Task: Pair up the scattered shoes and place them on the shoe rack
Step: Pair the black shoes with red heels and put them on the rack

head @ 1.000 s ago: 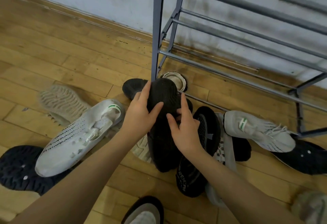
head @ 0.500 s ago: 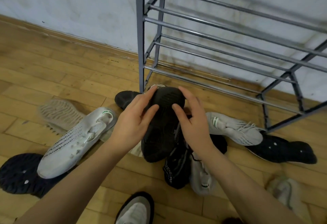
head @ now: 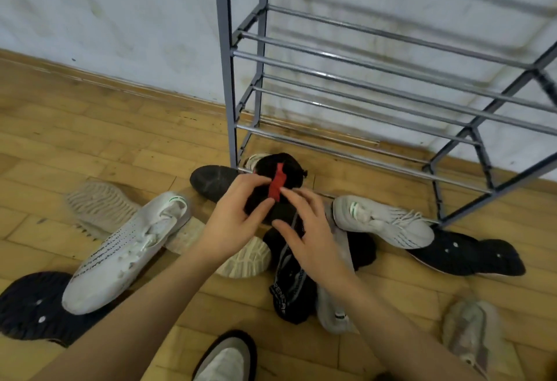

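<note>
Left hand: our left hand (head: 238,218) grips the black shoe (head: 278,187) from the left, thumb over its near side and fingers curled on top.
Right hand: our right hand (head: 310,236) holds the same shoe from the right, fingertips at the red tab (head: 277,183) on it.
Black shoe: raised a little above the pile, just in front of the near left leg of the shoe rack (head: 376,85); we cannot tell whether it touches the shoes under it.
Shoe rack: grey metal bars, standing against the white wall (head: 120,19) at the far side; its shelves carry no shoes that we can see.
White shoe, left: a white shoe (head: 126,248) with black dotted stripes lies on the floor (head: 90,139) to the left of our hands, its toe near us.
Matching white shoe: a second white shoe (head: 382,221) lies right of our hands, toe pointing right, resting on a dark shoe (head: 470,257).
Under the hands: a black shoe with lettering (head: 289,284) lies just beside a grey shoe (head: 334,296).
Soles: a beige sole (head: 99,206) faces up at far left, a dark sole (head: 33,305) at near left.
Near edge: a shoe with a dark rim (head: 226,356) at the bottom, a blurred pale shoe (head: 470,332) at near right.
</note>
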### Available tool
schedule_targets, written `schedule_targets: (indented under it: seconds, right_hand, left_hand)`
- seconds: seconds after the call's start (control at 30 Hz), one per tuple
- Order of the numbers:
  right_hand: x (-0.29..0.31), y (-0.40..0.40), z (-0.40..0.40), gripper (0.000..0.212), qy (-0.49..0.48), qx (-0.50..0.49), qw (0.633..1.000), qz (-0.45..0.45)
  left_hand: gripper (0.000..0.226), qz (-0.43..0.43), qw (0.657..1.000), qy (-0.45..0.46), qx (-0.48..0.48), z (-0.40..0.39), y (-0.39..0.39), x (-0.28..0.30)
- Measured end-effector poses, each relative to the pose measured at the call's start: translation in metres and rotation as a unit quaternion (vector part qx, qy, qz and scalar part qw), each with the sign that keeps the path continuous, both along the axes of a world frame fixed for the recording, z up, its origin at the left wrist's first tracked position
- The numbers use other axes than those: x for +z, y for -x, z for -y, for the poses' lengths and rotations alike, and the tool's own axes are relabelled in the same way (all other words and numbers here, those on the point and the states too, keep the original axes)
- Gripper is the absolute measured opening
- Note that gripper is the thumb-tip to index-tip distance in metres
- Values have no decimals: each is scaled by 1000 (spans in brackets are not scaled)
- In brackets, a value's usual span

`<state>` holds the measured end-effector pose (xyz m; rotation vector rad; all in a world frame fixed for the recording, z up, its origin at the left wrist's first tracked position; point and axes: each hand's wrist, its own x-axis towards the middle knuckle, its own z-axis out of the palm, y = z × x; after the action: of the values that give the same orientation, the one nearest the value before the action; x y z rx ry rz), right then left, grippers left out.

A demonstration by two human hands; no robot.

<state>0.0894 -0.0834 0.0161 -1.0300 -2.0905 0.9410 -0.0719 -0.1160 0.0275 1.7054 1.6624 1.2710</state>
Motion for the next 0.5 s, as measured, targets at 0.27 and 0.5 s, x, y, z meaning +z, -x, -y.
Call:
schedule_targets:
  seconds: [0.27, 0.5]
  right_hand:
    - [-84, -18, 16, 56, 100, 11, 975, 197]
    - [-84, 3, -30, 52, -74, -62, 950, 296]
  left_hand:
    - [50, 18, 967, 252, 19, 28, -5, -97]
    - [56, -137, 945, 284, 87, -23, 1, -107]
